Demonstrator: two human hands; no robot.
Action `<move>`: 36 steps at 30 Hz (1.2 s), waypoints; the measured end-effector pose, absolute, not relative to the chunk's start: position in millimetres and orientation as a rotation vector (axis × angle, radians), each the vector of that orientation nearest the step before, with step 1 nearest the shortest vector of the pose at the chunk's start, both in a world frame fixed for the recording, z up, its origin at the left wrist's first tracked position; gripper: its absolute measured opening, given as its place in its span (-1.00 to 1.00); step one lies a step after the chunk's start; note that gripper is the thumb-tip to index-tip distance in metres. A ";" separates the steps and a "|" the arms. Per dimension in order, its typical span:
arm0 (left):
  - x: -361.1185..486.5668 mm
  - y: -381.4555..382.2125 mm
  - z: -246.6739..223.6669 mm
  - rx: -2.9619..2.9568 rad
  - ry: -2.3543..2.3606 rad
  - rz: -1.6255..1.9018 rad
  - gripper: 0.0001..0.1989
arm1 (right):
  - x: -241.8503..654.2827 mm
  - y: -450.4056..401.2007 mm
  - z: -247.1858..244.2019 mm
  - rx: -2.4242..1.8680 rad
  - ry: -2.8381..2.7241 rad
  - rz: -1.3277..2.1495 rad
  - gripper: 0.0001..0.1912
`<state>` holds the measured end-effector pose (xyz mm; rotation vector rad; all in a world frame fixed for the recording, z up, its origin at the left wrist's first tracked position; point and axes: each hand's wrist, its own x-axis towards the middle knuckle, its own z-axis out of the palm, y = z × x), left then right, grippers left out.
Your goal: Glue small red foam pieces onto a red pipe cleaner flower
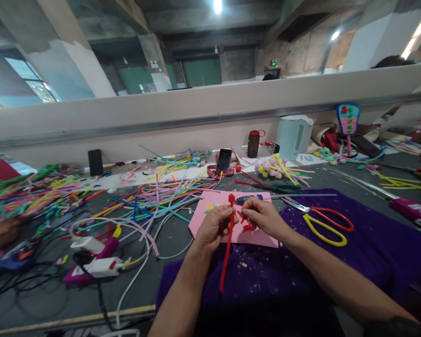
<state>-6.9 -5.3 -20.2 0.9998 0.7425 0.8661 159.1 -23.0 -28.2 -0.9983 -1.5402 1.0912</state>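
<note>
My left hand pinches a red pipe-cleaner stem that hangs down below it. A small red flower-like knot tops the stem, just above my fingertips. My right hand is closed close beside it on the right; whatever it pinches is too small to make out. Under both hands lies a pink sheet with short red pieces on it. Behind my right hand is a blue tool. Scissors with one red and one yellow handle rest on the purple cloth.
Left of the sheet are loose colored pipe cleaners, cables and power strips. A phone, bottle, pale kettle and flower bunch stand or lie at the back. Another person's hand is at far left.
</note>
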 end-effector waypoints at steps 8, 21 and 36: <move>-4.5 -9.2 -19.0 1.124 0.853 0.848 -0.73 | 164.2 -17.6 -30.3 -1.027 -1.476 1.103 -0.66; 3.1 -12.7 -23.5 1.434 0.973 0.881 -0.73 | 157.4 -21.1 -29.2 -0.998 -1.558 1.147 -0.75; 4.6 -11.7 -24.8 1.476 1.036 0.872 -0.76 | 155.9 -20.6 -28.8 -1.040 -1.555 1.110 -0.78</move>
